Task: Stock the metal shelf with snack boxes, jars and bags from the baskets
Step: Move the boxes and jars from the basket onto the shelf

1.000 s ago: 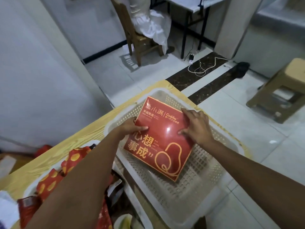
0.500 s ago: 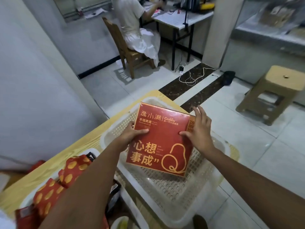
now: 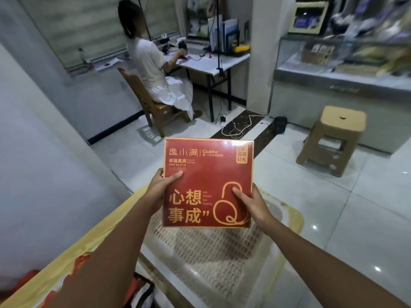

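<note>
A flat red snack box (image 3: 208,174) with gold lettering and a gourd outline is held upright in the air, facing me. My left hand (image 3: 161,186) grips its left edge, thumb on the front. My right hand (image 3: 250,202) grips its lower right edge, thumb on the gourd. Below the box lies the white perforated basket (image 3: 213,252), with nothing visible inside it, on a yellow-covered table (image 3: 106,232). The metal shelf is not in view.
Red and yellow bags (image 3: 77,263) show at the lower left behind my forearm. A person sits on a wooden chair (image 3: 153,105) at a desk (image 3: 213,61). A tan plastic stool (image 3: 333,138) and a glass display counter (image 3: 342,63) stand to the right. Cables (image 3: 238,127) lie on the floor.
Both hands have lifted the red box out of the basket and tipped it upright. The view has tilted up toward the room.
</note>
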